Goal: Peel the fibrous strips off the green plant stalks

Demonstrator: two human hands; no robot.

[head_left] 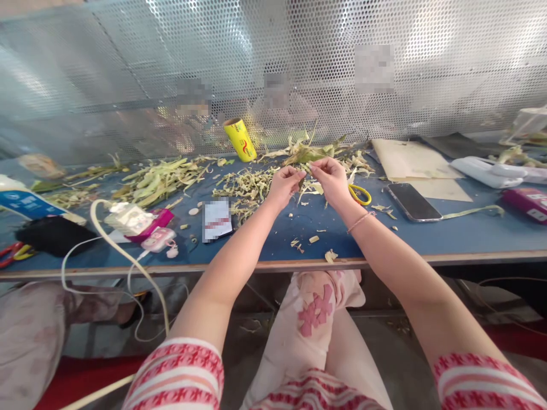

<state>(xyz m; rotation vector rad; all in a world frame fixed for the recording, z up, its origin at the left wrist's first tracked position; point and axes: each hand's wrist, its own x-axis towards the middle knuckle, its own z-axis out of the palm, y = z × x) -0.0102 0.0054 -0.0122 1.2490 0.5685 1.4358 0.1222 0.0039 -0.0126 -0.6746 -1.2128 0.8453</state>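
My left hand [285, 183] and my right hand [331, 177] are raised close together over the blue table, fingertips pinched and almost meeting. Between them is a small pale-green piece of dried plant [307, 167], partly hidden by the fingers. Behind and left of my hands lies a heap of short curled plant scraps [243, 187]. Longer dried leaves [314, 151] are piled just beyond. Scissors with a yellow handle [360, 195] lie by my right wrist, partly covered by it.
A yellow cardboard tube [240, 139] stands tilted at the back before a perforated metal screen [325, 68]. Dried strips [162, 179] lie left. A phone [413, 201] and brown paper [412, 162] lie right. A power strip [130, 219] with cables [141, 262] occupies the left front.
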